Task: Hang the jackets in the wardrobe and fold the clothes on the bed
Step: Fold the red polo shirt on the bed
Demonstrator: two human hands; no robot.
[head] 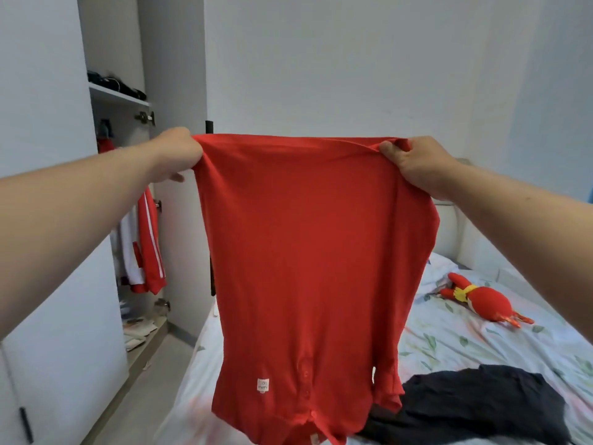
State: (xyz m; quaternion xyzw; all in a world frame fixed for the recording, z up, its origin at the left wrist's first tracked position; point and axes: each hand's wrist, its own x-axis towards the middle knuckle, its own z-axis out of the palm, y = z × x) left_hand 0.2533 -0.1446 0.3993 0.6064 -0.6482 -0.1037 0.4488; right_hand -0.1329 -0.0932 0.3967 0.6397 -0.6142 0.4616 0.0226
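A red shirt (308, 258) hangs upside down in front of me, stretched wide, its buttoned placket and a small white label at the bottom. My left hand (178, 155) grips its upper left corner. My right hand (414, 165) grips the upper right corner. The shirt's lower end hangs just over the bed (465, 342), which has a pale leaf-patterned sheet. A dark garment (475, 409) lies crumpled on the bed at the lower right. In the open wardrobe (118, 194) on the left hangs a red and white jacket (146, 248).
A red plush toy (481, 300) lies on the bed at the right. The wardrobe has a shelf (118, 94) with dark items and papers at its bottom. A white wardrobe door (48, 364) stands at the near left. Floor runs between wardrobe and bed.
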